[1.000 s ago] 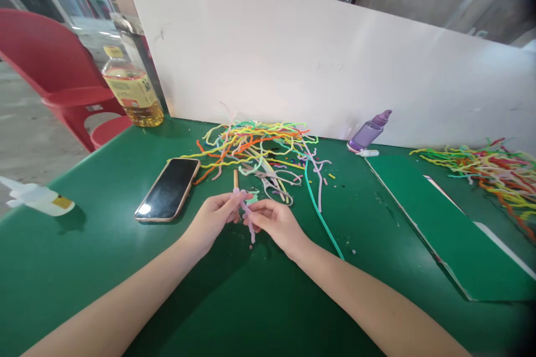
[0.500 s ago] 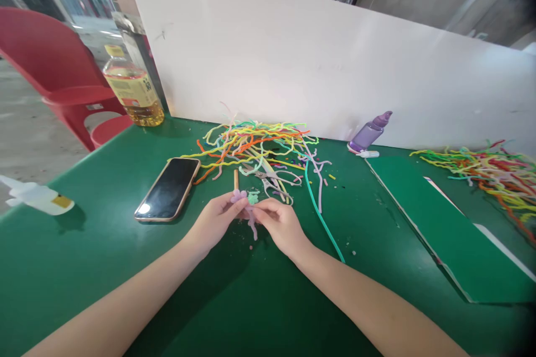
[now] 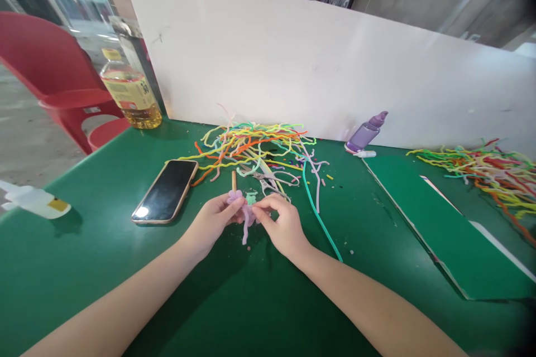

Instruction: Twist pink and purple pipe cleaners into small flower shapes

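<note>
Between my two hands is a small lavender pipe-cleaner craft (image 3: 245, 217), with a mint-green tuft (image 3: 251, 198) at its top and a loose lavender end hanging down. My left hand (image 3: 215, 217) is closed round its left side, the thumb on top. With thumb and forefinger my right hand (image 3: 282, 220) pinches its right side; the fingertips partly hide what they grip. Just beyond the left fingertips a short tan stick (image 3: 234, 179) points away from me; whether it joins the craft I cannot tell. Grey-handled scissors (image 3: 278, 179) lie past my right hand.
Colourful pipe cleaners (image 3: 255, 139) are heaped beyond my hands, with another pile (image 3: 489, 170) far right. A phone (image 3: 165, 192) and white glue bottle (image 3: 37, 202) lie left. An oil bottle (image 3: 132, 92), purple bottle (image 3: 365, 133) and green board (image 3: 448, 228) surround the work. A white panel (image 3: 293, 61) stands behind.
The craft has turned a little in my hands: its hanging lavender end has swung left and more lavender shows beside my right fingertips. Both hands keep their grip.
</note>
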